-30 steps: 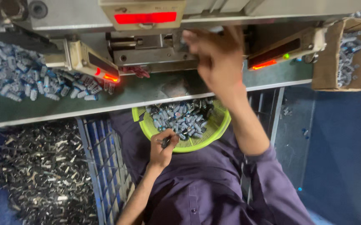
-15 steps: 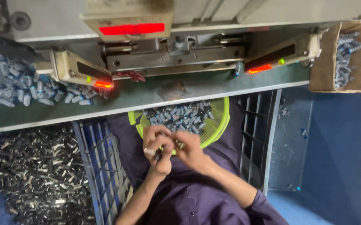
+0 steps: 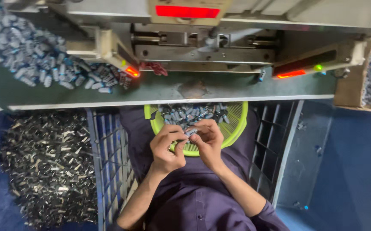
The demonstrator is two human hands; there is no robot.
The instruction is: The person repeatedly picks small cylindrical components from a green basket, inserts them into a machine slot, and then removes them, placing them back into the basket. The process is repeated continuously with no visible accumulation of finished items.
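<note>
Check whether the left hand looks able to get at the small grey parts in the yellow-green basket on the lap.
Probably yes: the left hand sits at the rim of the basket, beside the right hand, and the grey parts lie uncovered just beyond the fingers.

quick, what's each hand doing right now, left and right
Left hand: fingers closed on a small grey part over the green basket.
Right hand: fingers closed on the same part.

Small part [image 3: 191, 131] pinched between fingers [image 3: 174, 136]: dull grey metal, faint sheen. Basket [image 3: 236, 124]: glossy lime plastic mesh. Worktop [image 3: 219, 92]: smooth painted metal, matt grey-green, scuffed. Crate [image 3: 108, 158]: grey plastic lattice. Box [image 3: 348, 92]: rough brown cardboard. Shirt [image 3: 202, 201]: soft matt purple cloth.
</note>
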